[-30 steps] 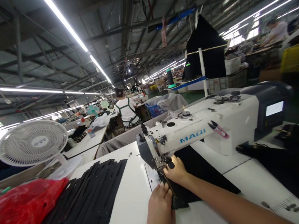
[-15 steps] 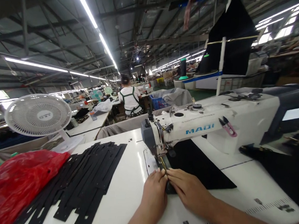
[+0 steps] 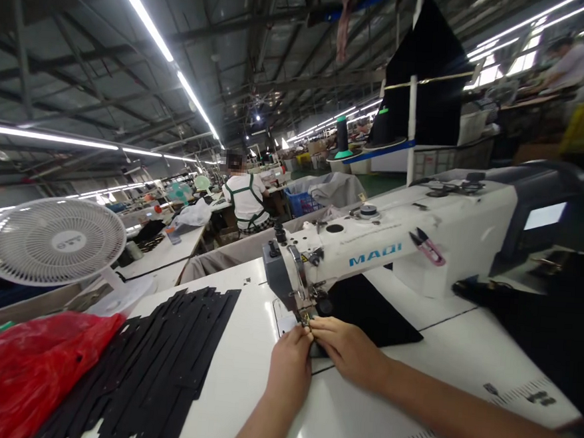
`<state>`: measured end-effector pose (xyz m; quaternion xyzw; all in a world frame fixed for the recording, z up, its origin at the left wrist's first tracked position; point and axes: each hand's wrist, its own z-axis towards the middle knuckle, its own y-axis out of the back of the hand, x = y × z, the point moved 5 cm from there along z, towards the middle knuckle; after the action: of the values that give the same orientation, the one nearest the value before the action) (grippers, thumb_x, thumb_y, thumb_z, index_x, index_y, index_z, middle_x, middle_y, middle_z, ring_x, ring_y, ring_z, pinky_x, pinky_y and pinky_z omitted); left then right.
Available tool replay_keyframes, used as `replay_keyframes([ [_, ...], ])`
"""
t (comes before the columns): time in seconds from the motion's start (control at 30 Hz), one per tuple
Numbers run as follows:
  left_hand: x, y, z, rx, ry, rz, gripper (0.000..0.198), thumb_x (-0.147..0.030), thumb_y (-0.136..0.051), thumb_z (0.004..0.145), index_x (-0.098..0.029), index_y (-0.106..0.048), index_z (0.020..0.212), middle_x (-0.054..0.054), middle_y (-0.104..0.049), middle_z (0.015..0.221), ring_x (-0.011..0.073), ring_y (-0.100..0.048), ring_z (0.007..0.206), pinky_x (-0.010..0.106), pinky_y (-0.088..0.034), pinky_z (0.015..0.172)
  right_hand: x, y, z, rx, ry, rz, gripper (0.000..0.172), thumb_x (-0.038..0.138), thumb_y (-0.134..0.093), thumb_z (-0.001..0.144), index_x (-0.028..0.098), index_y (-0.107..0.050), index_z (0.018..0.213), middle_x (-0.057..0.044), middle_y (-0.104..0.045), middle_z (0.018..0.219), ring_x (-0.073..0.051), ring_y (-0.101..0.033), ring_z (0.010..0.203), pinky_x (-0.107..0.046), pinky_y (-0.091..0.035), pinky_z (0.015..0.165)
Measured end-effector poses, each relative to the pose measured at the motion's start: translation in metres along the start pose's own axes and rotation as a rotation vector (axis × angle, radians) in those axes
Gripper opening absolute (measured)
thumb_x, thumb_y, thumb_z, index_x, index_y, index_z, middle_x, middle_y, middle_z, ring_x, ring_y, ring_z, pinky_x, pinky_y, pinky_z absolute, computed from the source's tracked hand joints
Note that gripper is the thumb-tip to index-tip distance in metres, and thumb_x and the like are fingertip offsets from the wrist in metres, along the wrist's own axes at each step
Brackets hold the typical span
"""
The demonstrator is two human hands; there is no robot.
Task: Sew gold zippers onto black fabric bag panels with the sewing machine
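Black cloth (image 3: 368, 311) lies under the needle end of a white sewing machine (image 3: 451, 230) and spreads to the right beneath its arm. My left hand (image 3: 289, 365) has its fingers bunched on the cloth's near edge, just in front of the presser foot (image 3: 306, 310). Beside it, my right hand (image 3: 350, 350) presses its fingertips on the same edge, touching or nearly touching the left fingers. A small gold-coloured bit shows at the fingertips by the foot; I cannot tell what it is. The fingers hide most of the gripped edge.
Left on the white table lies a pile of black strips (image 3: 162, 363), with a red plastic bag (image 3: 31, 367) and a white fan (image 3: 55, 242) beyond. Pink thread snips (image 3: 427, 247) rest against the machine. More black fabric (image 3: 539, 330) lies right. A person (image 3: 246, 196) sits ahead.
Both hands have moved forward, closer to the presser foot. The black cloth has slid away from me with them, and less of the gold-coloured strip shows. The view has shifted slightly.
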<state>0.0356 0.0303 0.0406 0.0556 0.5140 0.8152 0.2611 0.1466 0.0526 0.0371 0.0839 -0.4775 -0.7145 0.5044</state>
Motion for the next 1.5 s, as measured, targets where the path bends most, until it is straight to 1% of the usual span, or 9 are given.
replay_keyframes([
  [0.1,-0.003,0.009,-0.006,-0.051,0.085,0.017,0.036,0.002,-0.042,0.066,-0.015,-0.058,0.093,0.007,-0.060,0.095,0.0189,-0.059,0.082,0.032,-0.051,0.074,-0.026,0.011,-0.009,0.053,-0.135,-0.187,0.030,0.017,-0.039,0.088,0.019,-0.063,0.108,-0.005,-0.062,0.114,-0.016,-0.053,0.110,-0.030,-0.040,0.097],
  [0.23,-0.005,0.023,-0.019,-0.084,0.309,0.062,0.009,-0.009,-0.050,0.072,-0.017,-0.055,0.072,0.004,-0.056,0.078,0.0213,-0.055,0.074,0.035,-0.048,0.066,-0.085,0.051,-0.029,-0.027,-0.495,-0.392,0.030,0.024,-0.040,0.089,0.007,-0.061,0.102,-0.021,-0.061,0.106,-0.031,-0.057,0.100,-0.045,-0.047,0.081],
  [0.4,-0.021,0.026,-0.023,-0.058,0.103,-0.050,0.021,-0.008,-0.048,0.077,-0.018,-0.061,0.091,0.007,-0.063,0.099,0.0239,-0.055,0.097,0.041,-0.046,0.081,-0.111,0.074,-0.034,0.032,-0.683,-0.474,0.025,0.034,-0.050,0.086,0.012,-0.060,0.081,-0.012,-0.065,0.073,-0.027,-0.064,0.069,-0.031,-0.045,0.054],
  [0.53,-0.026,0.022,-0.021,0.011,0.038,0.037,0.022,-0.008,-0.048,0.080,-0.019,-0.065,0.087,0.005,-0.066,0.096,0.0257,-0.054,0.102,0.048,-0.041,0.091,-0.096,0.075,-0.026,0.056,-0.609,-0.574,0.019,0.020,-0.043,0.090,0.014,-0.060,0.089,-0.013,-0.067,0.085,-0.027,-0.064,0.081,-0.032,-0.044,0.062],
  [0.8,-0.028,0.021,-0.022,-0.011,0.031,0.085,0.019,-0.006,-0.048,0.079,-0.018,-0.064,0.078,0.003,-0.067,0.086,0.0236,-0.056,0.090,0.050,-0.041,0.090,-0.100,0.067,-0.037,0.098,-0.574,-0.687,0.019,0.014,-0.042,0.088,0.010,-0.059,0.094,-0.012,-0.065,0.061,-0.028,-0.065,0.060,-0.034,-0.045,0.053],
  [0.93,-0.015,0.021,-0.030,-0.137,0.083,0.097,0.026,-0.008,-0.051,0.077,-0.015,-0.062,0.100,0.009,-0.067,0.100,0.0267,-0.058,0.098,0.052,-0.044,0.089,-0.082,0.067,-0.029,0.054,-0.470,-0.738,0.020,0.007,-0.044,0.084,0.008,-0.062,0.093,-0.019,-0.067,0.087,-0.032,-0.064,0.083,-0.044,-0.049,0.071],
  [1.07,-0.010,0.010,-0.030,-0.161,-0.089,0.129,0.029,-0.003,-0.045,0.079,-0.015,-0.060,0.101,0.009,-0.068,0.098,0.0222,-0.062,0.097,0.048,-0.045,0.093,-0.032,0.028,-0.028,0.008,-0.053,-0.585,0.036,0.022,-0.050,0.086,0.013,-0.052,0.121,-0.012,-0.056,0.123,-0.022,-0.052,0.113,-0.034,-0.045,0.094],
  [1.2,-0.012,0.002,-0.023,-0.184,-0.278,0.213,0.025,-0.001,-0.039,0.083,-0.014,-0.061,0.085,0.009,-0.069,0.085,0.0190,-0.066,0.087,0.046,-0.043,0.098,0.003,-0.014,-0.038,-0.115,0.299,-0.497,0.035,0.003,-0.035,0.085,0.007,-0.060,0.109,-0.014,-0.062,0.113,-0.021,-0.059,0.105,-0.032,-0.051,0.087],
  [1.5,-0.005,0.000,-0.007,-0.090,-0.390,0.319,0.024,-0.002,-0.039,0.085,-0.012,-0.061,0.084,0.009,-0.069,0.082,0.0194,-0.065,0.086,0.045,-0.041,0.099,-0.013,-0.030,-0.022,-0.109,0.237,-0.512,0.036,-0.002,-0.039,0.079,0.007,-0.061,0.105,-0.014,-0.064,0.110,-0.021,-0.059,0.104,-0.030,-0.051,0.087],
])
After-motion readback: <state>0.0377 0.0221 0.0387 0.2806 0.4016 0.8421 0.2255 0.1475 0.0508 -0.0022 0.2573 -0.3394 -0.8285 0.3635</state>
